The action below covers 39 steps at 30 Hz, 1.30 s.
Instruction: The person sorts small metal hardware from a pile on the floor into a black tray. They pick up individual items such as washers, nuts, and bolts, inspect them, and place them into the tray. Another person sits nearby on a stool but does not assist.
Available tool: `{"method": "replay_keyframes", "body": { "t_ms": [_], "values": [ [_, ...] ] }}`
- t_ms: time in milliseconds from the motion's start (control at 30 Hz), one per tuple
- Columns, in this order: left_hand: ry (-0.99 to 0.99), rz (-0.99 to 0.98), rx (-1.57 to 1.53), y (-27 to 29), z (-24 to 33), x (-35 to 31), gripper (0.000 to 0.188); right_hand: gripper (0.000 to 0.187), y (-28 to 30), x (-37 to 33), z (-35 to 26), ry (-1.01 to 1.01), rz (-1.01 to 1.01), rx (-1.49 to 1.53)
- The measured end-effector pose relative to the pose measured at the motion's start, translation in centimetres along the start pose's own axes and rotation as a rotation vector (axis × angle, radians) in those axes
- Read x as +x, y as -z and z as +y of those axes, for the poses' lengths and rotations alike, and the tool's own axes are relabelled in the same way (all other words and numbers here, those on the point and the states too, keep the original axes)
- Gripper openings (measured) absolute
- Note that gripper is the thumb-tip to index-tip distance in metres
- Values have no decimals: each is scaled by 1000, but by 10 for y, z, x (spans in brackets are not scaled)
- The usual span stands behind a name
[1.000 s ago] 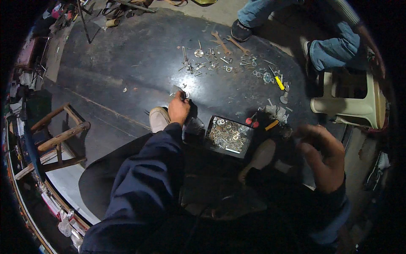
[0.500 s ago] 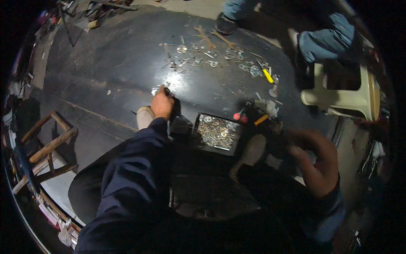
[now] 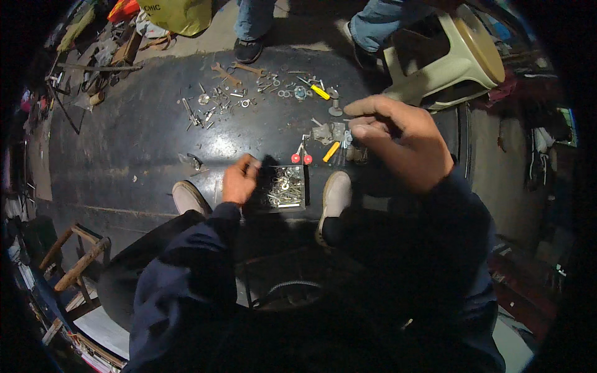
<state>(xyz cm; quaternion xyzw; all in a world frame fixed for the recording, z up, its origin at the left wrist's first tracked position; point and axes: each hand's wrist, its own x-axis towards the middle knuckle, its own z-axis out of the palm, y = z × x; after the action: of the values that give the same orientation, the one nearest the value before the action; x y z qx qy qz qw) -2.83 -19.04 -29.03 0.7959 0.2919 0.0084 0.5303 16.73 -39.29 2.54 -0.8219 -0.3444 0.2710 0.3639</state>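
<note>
My left hand is low over the left side of a shallow tray filled with small metal hardware, such as screws and washers. Its fingers are curled together, and whatever they may hold is hidden. My right hand is raised to the right, its index finger and thumb apart with a gap and the other fingers bent; nothing shows between them. Beyond the tray lies a tool with two red-tipped handles. A yellow-orange handle rests beside a clump of metal parts. Left of the tray is another small clump.
Loose hardware is scattered across the dark mat, with two open-end wrenches and a yellow screwdriver. Another person's legs stand at the far edge. A cream plastic stool is at right, a wooden frame at left.
My left hand has left the small clump on the mat and come back to the tray. My right hand has moved forward and up. The view has shifted, showing more of the far side.
</note>
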Motion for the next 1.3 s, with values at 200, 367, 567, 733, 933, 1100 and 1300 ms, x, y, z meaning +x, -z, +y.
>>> {"method": "replay_keyframes", "body": {
  "t_ms": [200, 367, 567, 733, 933, 1100, 1300],
  "values": [
    [-1, -341, 160, -23, 19, -43, 20, 33, 15, -13, 6, -7, -6, -77],
    [105, -248, 305, -11, 7, -51, 21, 33, 18, -16, -3, -82, -21, -53],
    [198, -61, 151, 9, -25, -43, 16, 32, 17, -15, 4, 9, -23, -57],
    [265, 4, 362, 22, -48, -51, 13, 32, 8, -14, 13, 105, 35, -17],
    [145, -128, 358, -21, -39, -46, 17, 30, 6, -11, 12, 29, -9, -92],
    [110, -104, 493, -51, -19, -37, 34, 29, 6, -13, 15, 48, -76, -31],
    [80, -98, 488, -72, -6, -23, 46, 28, 6, -11, 21, 36, -97, -92]
  ]
}}
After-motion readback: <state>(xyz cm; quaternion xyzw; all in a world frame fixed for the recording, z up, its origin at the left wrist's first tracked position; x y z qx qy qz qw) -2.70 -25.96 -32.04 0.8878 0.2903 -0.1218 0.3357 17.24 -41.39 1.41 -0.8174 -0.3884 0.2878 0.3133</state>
